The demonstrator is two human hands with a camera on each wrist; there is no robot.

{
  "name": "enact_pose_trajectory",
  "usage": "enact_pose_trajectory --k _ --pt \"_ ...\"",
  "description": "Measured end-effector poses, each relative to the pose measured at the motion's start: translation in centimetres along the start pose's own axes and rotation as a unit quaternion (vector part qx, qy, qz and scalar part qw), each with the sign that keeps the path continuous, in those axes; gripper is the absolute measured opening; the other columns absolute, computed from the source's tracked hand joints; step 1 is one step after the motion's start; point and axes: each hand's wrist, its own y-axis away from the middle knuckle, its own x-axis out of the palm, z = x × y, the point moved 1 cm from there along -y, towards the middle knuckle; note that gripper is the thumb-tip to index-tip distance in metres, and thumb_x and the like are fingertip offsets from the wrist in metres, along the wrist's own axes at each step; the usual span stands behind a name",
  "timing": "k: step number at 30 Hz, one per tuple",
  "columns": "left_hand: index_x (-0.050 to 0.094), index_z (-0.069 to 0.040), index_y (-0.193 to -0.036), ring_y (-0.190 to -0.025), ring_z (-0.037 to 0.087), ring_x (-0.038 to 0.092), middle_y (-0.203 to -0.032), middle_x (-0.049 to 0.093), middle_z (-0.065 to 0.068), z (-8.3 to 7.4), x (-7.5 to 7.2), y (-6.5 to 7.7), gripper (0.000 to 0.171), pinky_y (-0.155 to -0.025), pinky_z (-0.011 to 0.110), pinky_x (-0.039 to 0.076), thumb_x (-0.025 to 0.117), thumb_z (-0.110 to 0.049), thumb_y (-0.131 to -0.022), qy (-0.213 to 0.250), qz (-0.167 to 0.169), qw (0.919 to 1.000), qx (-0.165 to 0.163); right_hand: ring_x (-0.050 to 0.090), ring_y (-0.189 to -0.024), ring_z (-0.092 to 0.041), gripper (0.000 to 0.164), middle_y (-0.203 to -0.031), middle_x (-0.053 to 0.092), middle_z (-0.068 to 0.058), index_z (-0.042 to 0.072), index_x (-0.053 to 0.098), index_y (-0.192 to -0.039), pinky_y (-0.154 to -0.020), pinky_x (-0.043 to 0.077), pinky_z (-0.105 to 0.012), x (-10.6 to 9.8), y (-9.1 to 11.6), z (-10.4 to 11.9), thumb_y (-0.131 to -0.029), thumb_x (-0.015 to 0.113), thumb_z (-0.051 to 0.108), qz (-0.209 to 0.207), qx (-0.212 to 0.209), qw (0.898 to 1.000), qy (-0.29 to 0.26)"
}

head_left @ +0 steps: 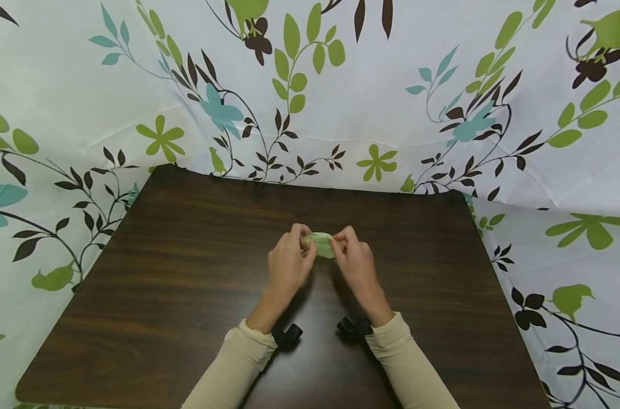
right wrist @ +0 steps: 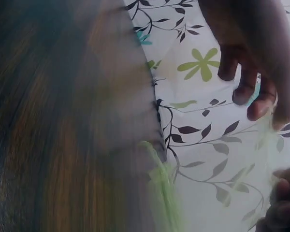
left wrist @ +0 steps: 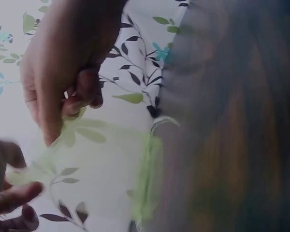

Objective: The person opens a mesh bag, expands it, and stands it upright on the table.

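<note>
In the head view, both hands hold a small sheer green organza bag (head_left: 324, 245) above the far middle of the table. My left hand (head_left: 288, 258) pinches its left side between thumb and fingertips. On the opposite side, my right hand (head_left: 357, 262) pinches the bag in the same way. The left wrist view shows the see-through cloth stretched between the two hands, with a denser green band (left wrist: 147, 179) and a thin pale cord loop at its edge. A thin green cord (right wrist: 169, 198) also hangs along that edge in the right wrist view.
A dark wood-grain table (head_left: 162, 318) lies under the hands. White cloth (head_left: 381, 96) printed with leaves, flowers and birds hangs behind it and at both sides. Each wrist wears a black strap with a camera (head_left: 288, 336) below the pale sleeves.
</note>
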Motion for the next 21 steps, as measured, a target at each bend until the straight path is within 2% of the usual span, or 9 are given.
enact_pose_trajectory --k 3,6,10,14,18,21 --pt "0.072 -0.014 -0.111 -0.066 0.018 0.059 -0.083 0.071 0.002 0.0 -0.5 -0.2 0.018 -0.043 0.028 0.038 0.074 -0.023 -0.096 -0.038 0.016 0.9991 0.014 0.035 -0.046 -0.003 0.015 -0.058 0.054 0.001 0.007 0.062 -0.103 -0.048 0.033 -0.024 -0.1 0.1 0.0 -0.099 0.072 0.016 0.001 -0.05 0.998 0.035" --pt "0.078 -0.015 -0.109 -0.066 0.018 0.062 -0.088 0.072 0.001 0.1 -0.9 -0.5 0.015 -0.041 0.029 0.041 0.071 -0.025 -0.1 -0.079 0.037 0.9954 0.039 0.035 -0.046 -0.005 0.017 -0.059 0.053 0.002 0.008 0.062 -0.105 -0.047 0.033 -0.025 -0.1 0.0 -0.2 -0.098 0.074 0.018 0.002 -0.092 0.994 0.056" --pt "0.08 -0.016 -0.108 -0.073 0.019 0.067 -0.092 0.074 0.0 0.4 -1.2 -0.6 0.016 -0.046 0.034 0.05 0.069 -0.027 -0.102 -0.121 0.084 0.9879 0.049 0.042 -0.049 -0.009 0.018 -0.061 0.057 0.001 0.009 0.064 -0.106 -0.052 0.041 -0.03 0.0 0.0 -0.4 -0.097 0.075 0.02 0.011 -0.118 0.99 0.073" --pt "0.079 -0.017 -0.112 -0.086 0.022 0.067 -0.105 0.073 0.001 0.7 -1.1 -0.6 0.02 -0.053 0.039 0.055 0.072 -0.03 -0.099 -0.124 0.124 0.9836 0.045 0.048 -0.051 -0.012 0.019 -0.064 0.062 0.0 0.009 0.065 -0.106 -0.065 0.052 -0.04 0.0 0.1 -0.5 -0.095 0.076 0.019 0.024 -0.133 0.988 0.075" --pt "0.079 -0.017 -0.11 -0.095 0.024 0.065 -0.114 0.072 0.002 0.9 -1.0 -0.6 0.018 -0.065 0.04 0.059 0.074 -0.029 -0.098 -0.109 0.122 0.9844 0.065 0.05 -0.052 -0.014 0.02 -0.066 0.065 -0.001 0.008 0.065 -0.106 -0.075 0.056 -0.044 0.0 0.0 -0.5 -0.094 0.078 0.019 0.033 -0.151 0.986 0.07" --pt "0.079 -0.016 -0.104 -0.091 0.023 0.066 -0.107 0.074 0.001 0.8 -0.9 -0.8 0.013 -0.07 0.038 0.059 0.074 -0.026 -0.098 -0.108 0.092 0.9861 0.086 0.051 -0.053 -0.015 0.023 -0.066 0.064 -0.002 0.008 0.064 -0.106 -0.076 0.055 -0.044 0.0 -0.1 -0.5 -0.093 0.078 0.02 0.028 -0.154 0.985 0.069"
